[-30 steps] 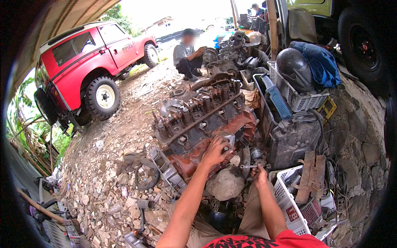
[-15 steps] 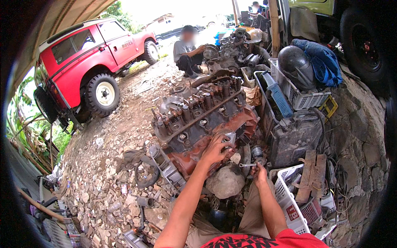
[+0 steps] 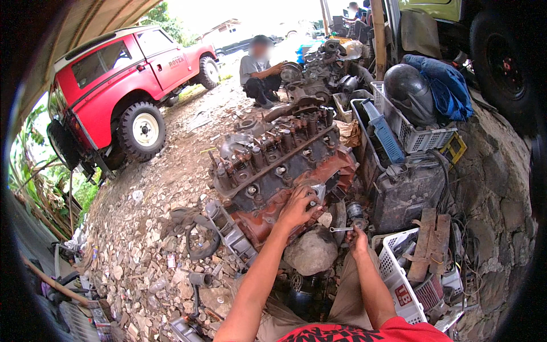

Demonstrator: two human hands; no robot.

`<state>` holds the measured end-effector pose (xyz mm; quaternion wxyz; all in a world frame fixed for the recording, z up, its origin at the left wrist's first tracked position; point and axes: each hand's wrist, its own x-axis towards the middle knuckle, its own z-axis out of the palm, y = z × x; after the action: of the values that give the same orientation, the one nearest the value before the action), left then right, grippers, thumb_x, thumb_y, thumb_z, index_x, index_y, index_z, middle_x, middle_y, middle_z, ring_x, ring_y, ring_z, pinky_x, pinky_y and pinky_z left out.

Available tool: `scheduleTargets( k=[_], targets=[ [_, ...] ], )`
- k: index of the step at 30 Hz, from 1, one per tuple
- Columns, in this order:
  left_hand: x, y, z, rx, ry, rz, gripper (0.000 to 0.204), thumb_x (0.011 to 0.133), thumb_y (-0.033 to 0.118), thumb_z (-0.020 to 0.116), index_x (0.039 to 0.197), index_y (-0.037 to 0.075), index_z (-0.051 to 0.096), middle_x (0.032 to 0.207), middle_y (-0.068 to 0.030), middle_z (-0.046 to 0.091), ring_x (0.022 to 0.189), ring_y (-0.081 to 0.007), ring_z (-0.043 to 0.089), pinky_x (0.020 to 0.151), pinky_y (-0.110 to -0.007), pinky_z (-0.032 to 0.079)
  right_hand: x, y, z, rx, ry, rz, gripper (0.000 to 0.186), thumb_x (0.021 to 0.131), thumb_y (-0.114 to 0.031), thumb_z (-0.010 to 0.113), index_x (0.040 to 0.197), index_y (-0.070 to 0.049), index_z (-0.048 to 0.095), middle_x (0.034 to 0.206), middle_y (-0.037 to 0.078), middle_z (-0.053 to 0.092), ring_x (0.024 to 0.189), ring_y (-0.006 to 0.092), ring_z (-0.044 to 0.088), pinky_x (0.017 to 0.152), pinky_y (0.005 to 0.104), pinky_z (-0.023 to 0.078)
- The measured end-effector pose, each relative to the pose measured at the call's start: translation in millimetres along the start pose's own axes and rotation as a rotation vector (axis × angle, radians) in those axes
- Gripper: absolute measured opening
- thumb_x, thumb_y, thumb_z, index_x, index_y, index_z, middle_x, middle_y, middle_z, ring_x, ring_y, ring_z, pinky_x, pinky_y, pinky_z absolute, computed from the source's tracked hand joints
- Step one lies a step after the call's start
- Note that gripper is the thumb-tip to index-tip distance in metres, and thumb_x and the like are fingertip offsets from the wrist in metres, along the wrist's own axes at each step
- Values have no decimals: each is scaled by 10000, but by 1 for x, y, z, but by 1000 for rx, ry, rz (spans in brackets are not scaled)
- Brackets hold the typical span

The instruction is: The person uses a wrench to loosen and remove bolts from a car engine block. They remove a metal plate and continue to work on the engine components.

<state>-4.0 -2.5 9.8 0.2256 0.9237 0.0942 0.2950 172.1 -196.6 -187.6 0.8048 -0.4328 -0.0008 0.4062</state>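
A large engine block (image 3: 285,182) with a rust-red side and a dark, greasy top lies in front of me. My left hand (image 3: 297,206) is at its near side, fingers curled round a small grey metal part (image 3: 319,192) against the block. Just how that part sits there is hidden by the fingers. Lower and to the right, my right hand (image 3: 358,241) grips a silver wrench (image 3: 342,229), whose ring end points left. Beyond the wrench stands a dark cylindrical part with a shiny band (image 3: 355,210). A big grey stone (image 3: 311,249) lies below the block, between my forearms.
White crates (image 3: 393,251) of parts stand on my right, near a dirty black case (image 3: 407,188) and a black helmet (image 3: 405,91). Grey metal castings (image 3: 231,233) lie on the stony ground at left. A person (image 3: 259,71) squats beyond the engine; a red off-road vehicle (image 3: 137,85) is parked at far left.
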Motion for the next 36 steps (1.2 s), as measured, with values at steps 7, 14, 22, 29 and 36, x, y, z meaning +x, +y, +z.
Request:
scheduleTargets(
  k=[7,14,22,29,36],
  targets=[
    [1,-6,3,22,-25,11,273,780,228,770,994,75,697,1197,-120,554,1234,-340,466,1062,-430,351,7,4,-3,38,33,-6,184,946,-256,552,895,-80,527,726,74,576,617,191,512,599,351,417],
    [-3,-7,0,64,4,48,262,771,243,781,960,76,709,1186,-117,554,1222,-341,475,1059,-424,355,0,3,6,12,35,0,202,945,-261,553,898,-66,530,726,83,589,611,199,519,593,347,425],
    [-2,-7,4,-32,33,28,263,767,243,786,970,90,718,1157,-114,565,1201,-326,494,1041,-422,367,5,6,-2,36,-6,-21,221,937,-251,562,883,-38,587,731,90,635,602,198,556,569,335,432],
    [1,-5,2,-76,7,-13,233,759,201,781,957,91,728,1132,-97,574,1199,-315,493,1047,-420,368,1,3,1,-1,-3,-20,197,952,-266,551,884,-89,498,723,76,554,621,198,484,593,353,391],
    [0,-7,2,-17,25,40,267,766,220,778,996,96,720,1153,-115,580,1183,-325,513,1030,-423,383,1,4,2,13,-1,-35,217,936,-256,572,909,-41,568,723,86,621,598,193,533,568,335,410]
  ],
)
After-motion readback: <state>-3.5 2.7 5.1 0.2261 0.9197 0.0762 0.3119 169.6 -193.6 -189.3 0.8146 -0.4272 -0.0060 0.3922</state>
